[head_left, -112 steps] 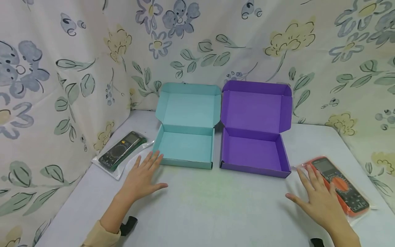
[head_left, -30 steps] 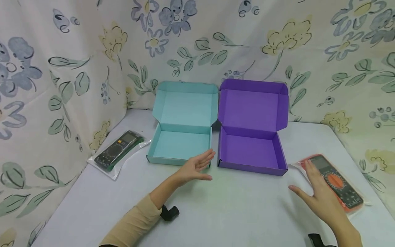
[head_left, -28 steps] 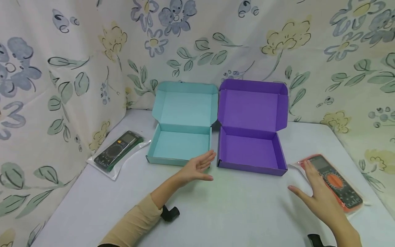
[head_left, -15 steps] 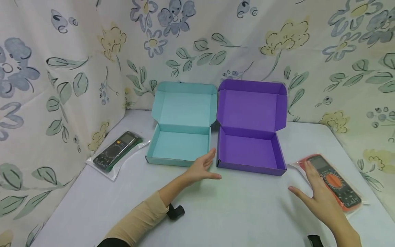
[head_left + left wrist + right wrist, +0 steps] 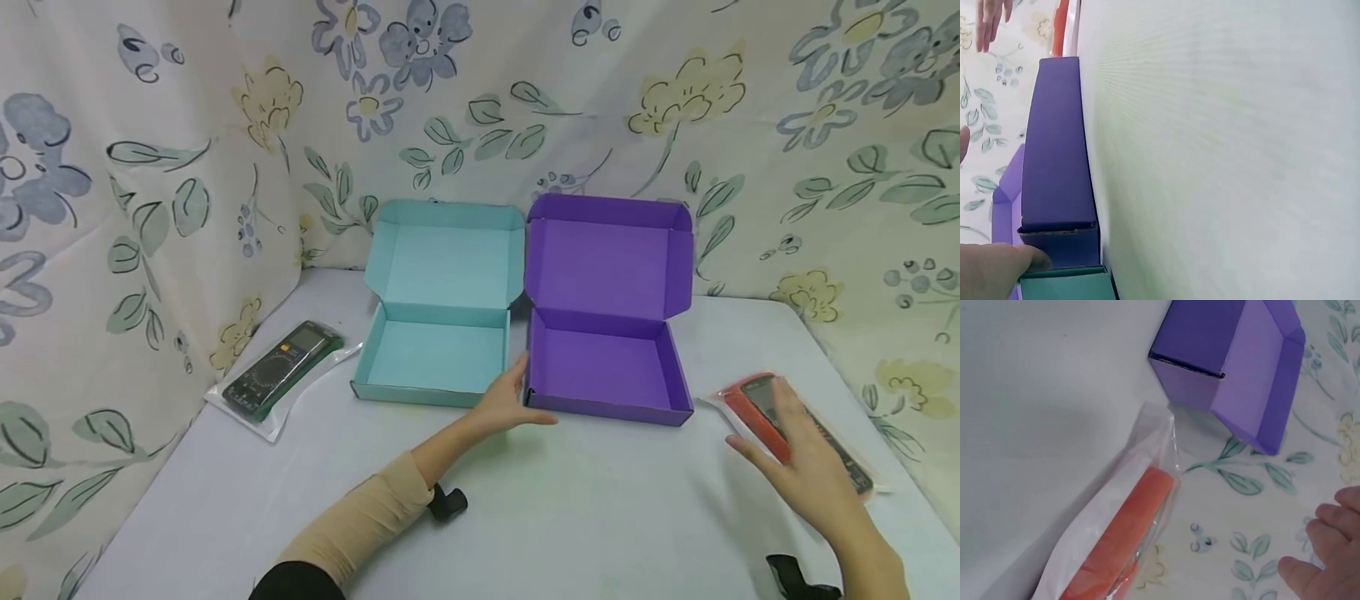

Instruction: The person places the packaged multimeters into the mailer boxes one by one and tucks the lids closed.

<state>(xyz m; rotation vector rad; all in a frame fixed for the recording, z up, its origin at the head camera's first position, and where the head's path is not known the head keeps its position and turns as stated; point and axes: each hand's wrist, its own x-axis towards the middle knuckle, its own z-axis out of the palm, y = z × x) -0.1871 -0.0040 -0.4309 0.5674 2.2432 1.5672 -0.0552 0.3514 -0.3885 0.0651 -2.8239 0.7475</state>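
Note:
My left hand (image 5: 504,407) is at the front left corner of the open purple box (image 5: 609,408), fingers toward the gap beside the open teal box (image 5: 420,392). In the left wrist view a fingertip (image 5: 1034,257) lies against the side of the purple box (image 5: 1059,150), right by the teal box (image 5: 1069,287). My right hand (image 5: 813,479), fingers extended, overlaps a bagged orange multimeter (image 5: 756,421), hiding its dial. The right wrist view shows that hand (image 5: 1332,550) apart from the multimeter (image 5: 1124,534) and holding nothing.
At the left of the white table (image 5: 600,517) lies a black and green multimeter (image 5: 281,367) in a clear bag. Both boxes stand with raised lids against a flowered cloth (image 5: 585,108). Black wrist mounts (image 5: 450,505) sit below the wrists.
My left hand has moved right, from the teal box's front left corner to the gap between the boxes. The right hand has shifted slightly right and covers more of the orange multimeter.

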